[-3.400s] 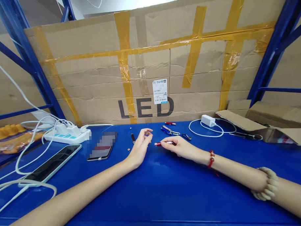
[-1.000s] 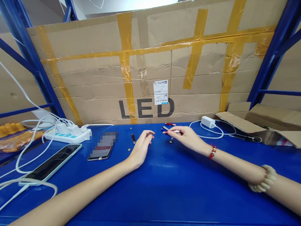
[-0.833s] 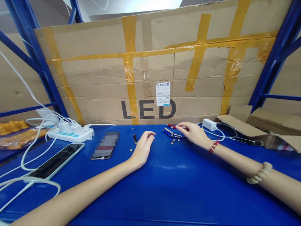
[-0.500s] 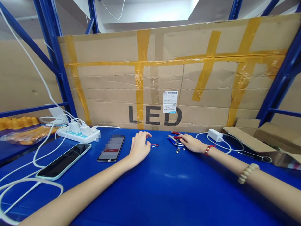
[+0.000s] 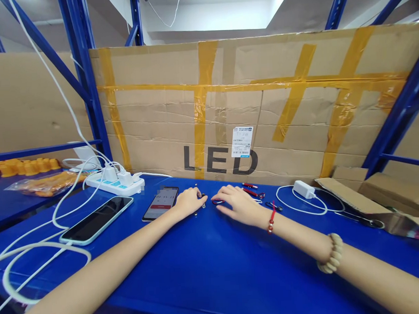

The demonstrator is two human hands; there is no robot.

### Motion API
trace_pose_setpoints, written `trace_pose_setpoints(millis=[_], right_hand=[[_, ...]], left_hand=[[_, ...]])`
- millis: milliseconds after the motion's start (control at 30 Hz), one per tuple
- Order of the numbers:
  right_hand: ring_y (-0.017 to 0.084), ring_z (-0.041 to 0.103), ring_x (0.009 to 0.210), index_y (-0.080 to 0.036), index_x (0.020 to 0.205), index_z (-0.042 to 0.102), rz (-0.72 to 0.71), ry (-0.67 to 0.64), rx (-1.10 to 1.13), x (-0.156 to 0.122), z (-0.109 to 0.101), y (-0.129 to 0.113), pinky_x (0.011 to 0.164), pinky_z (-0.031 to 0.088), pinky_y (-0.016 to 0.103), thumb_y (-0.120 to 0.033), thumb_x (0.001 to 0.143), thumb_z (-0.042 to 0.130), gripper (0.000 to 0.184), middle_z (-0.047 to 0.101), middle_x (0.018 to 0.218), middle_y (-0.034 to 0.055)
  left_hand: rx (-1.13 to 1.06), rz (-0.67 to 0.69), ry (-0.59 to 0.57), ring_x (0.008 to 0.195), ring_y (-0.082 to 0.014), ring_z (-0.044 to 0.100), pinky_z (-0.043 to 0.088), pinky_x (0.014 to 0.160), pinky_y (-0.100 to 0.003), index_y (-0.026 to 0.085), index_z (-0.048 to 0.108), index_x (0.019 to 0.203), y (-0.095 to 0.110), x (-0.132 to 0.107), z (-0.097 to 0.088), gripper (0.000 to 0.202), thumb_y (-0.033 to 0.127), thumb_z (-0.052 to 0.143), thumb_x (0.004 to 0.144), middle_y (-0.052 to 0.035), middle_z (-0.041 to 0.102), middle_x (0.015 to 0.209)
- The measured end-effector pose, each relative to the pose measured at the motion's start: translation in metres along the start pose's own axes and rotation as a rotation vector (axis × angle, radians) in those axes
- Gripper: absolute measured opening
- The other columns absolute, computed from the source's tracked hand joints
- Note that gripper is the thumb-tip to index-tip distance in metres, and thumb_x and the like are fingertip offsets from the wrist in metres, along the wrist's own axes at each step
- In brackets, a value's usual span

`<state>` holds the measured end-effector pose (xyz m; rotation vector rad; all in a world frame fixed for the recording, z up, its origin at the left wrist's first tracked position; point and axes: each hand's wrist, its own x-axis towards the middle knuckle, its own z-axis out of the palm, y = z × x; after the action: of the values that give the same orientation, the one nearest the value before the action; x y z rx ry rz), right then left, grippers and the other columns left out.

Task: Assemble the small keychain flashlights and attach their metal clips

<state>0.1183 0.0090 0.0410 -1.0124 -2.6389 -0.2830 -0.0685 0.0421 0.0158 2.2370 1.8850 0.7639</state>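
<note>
My left hand [image 5: 188, 202] rests on the blue table beside a phone showing a timer [image 5: 162, 200]. Its fingers are curled together at a small dark piece [image 5: 204, 200], too small to name. Tiny shiny bits lie around those fingertips. Palm down, my right hand [image 5: 240, 205] has its fingers stretched out toward the left hand, a short gap between them. Under its fingertips shows a small red piece [image 5: 218, 202], partly hidden. Behind and right of this hand lie a red pen-like piece [image 5: 250, 185], another red piece with a dark loop [image 5: 254, 192], and a dark looped piece [image 5: 273, 205].
On the left are a second phone [image 5: 98, 219], a white power strip [image 5: 116, 184] and loose white cables. A white charger [image 5: 303, 189] with its cord, scissors [image 5: 373, 223] and an open cardboard box [image 5: 392, 192] sit right. A taped cardboard panel [image 5: 153, 127] stands behind.
My right hand has moved left, away from the cluster of pens and toward my left hand. The left hand's fingers have curled in. Several small pieces now lie in different spots.
</note>
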Motion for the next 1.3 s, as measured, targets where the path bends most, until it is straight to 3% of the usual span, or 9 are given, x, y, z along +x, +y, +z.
trace_pose_setpoints(millis=[133, 300, 467, 667, 800, 933, 1000, 1133, 1300], right_hand=[[0.02, 0.054, 0.096, -0.02, 0.108, 0.059, -0.152, -0.019, 0.101, 0.005, 0.013, -0.037, 0.081, 0.042, 0.031, -0.032, 0.087, 0.047, 0.028, 0.06, 0.105, 0.0069], [0.024, 0.054, 0.097, -0.013, 0.108, 0.062, -0.05, 0.014, 0.196, 0.018, 0.029, -0.051, 0.078, 0.045, 0.034, -0.03, 0.087, 0.046, 0.031, 0.06, 0.103, 0.0124], [0.017, 0.059, 0.086, -0.015, 0.093, 0.069, -0.012, 0.034, 0.285, 0.014, 0.031, -0.038, 0.079, 0.045, 0.026, -0.018, 0.084, 0.053, 0.018, 0.065, 0.091, 0.0074], [0.013, 0.061, 0.066, -0.016, 0.086, 0.069, 0.13, 0.032, 0.431, -0.033, 0.018, -0.007, 0.063, 0.048, 0.022, -0.02, 0.078, 0.06, 0.013, 0.067, 0.082, 0.0047], [0.014, 0.061, 0.064, -0.016, 0.085, 0.07, 0.296, -0.022, 0.503, -0.054, 0.009, 0.016, 0.061, 0.048, 0.023, -0.022, 0.076, 0.061, 0.014, 0.068, 0.081, 0.0057], [0.014, 0.06, 0.064, -0.015, 0.078, 0.069, 0.303, -0.061, 0.54, -0.053, 0.006, 0.03, 0.06, 0.046, 0.023, -0.024, 0.073, 0.064, 0.011, 0.068, 0.073, 0.0047], [0.014, 0.06, 0.062, -0.016, 0.075, 0.068, 0.285, -0.094, 0.527, -0.049, 0.006, 0.033, 0.058, 0.045, 0.023, -0.025, 0.072, 0.066, 0.01, 0.067, 0.07, 0.004], [0.015, 0.061, 0.064, -0.015, 0.073, 0.066, 0.266, -0.151, 0.554, -0.04, 0.004, 0.033, 0.059, 0.044, 0.023, -0.02, 0.07, 0.066, 0.005, 0.067, 0.069, 0.0041], [0.013, 0.062, 0.065, -0.014, 0.083, 0.064, 0.283, -0.208, 0.616, -0.033, 0.003, 0.035, 0.061, 0.047, 0.021, -0.017, 0.07, 0.065, 0.013, 0.067, 0.071, 0.0035]], left_hand=[[-0.091, -0.013, 0.015, 0.073, -0.0238, 0.062, 0.043, 0.065, -0.029, 0.019, 0.065, 0.069, -0.002, 0.004, 0.006, 0.012, 0.03, 0.06, 0.068, -0.0066, 0.067, 0.074], [-0.255, -0.013, 0.104, 0.065, -0.02, 0.062, 0.045, 0.063, -0.028, 0.016, 0.063, 0.075, -0.01, 0.011, 0.007, 0.017, 0.032, 0.056, 0.074, -0.005, 0.066, 0.067], [-0.409, 0.046, 0.15, 0.051, -0.0149, 0.058, 0.044, 0.049, -0.023, 0.014, 0.059, 0.092, -0.009, 0.012, 0.006, 0.027, 0.036, 0.05, 0.079, -0.0016, 0.065, 0.064], [-0.488, 0.181, 0.165, 0.072, -0.0163, 0.062, 0.046, 0.067, -0.024, 0.017, 0.064, 0.083, -0.004, 0.01, 0.016, 0.017, 0.028, 0.055, 0.075, -0.0026, 0.068, 0.08], [-0.5, 0.228, 0.178, 0.07, -0.015, 0.058, 0.044, 0.065, -0.024, 0.018, 0.066, 0.084, 0.003, 0.004, 0.017, 0.017, 0.03, 0.06, 0.074, -0.0012, 0.066, 0.08], [-0.476, 0.284, 0.212, 0.06, -0.0118, 0.05, 0.04, 0.057, -0.022, 0.019, 0.067, 0.082, 0.016, -0.005, 0.011, 0.016, 0.03, 0.064, 0.072, 0.0006, 0.059, 0.07], [-0.437, 0.394, 0.23, 0.063, -0.0119, 0.05, 0.041, 0.058, -0.022, 0.02, 0.068, 0.084, 0.022, -0.008, 0.01, 0.013, 0.028, 0.063, 0.074, -0.0003, 0.058, 0.073], [-0.355, 0.645, 0.248, 0.084, -0.0154, 0.056, 0.045, 0.075, -0.027, 0.021, 0.068, 0.088, 0.023, -0.011, 0.011, 0.014, 0.023, 0.056, 0.081, -0.0043, 0.062, 0.09], [-0.332, 0.654, 0.204, 0.088, -0.0161, 0.058, 0.043, 0.083, -0.031, 0.023, 0.066, 0.093, 0.018, -0.009, 0.011, 0.016, 0.023, 0.051, 0.085, -0.003, 0.066, 0.094]])
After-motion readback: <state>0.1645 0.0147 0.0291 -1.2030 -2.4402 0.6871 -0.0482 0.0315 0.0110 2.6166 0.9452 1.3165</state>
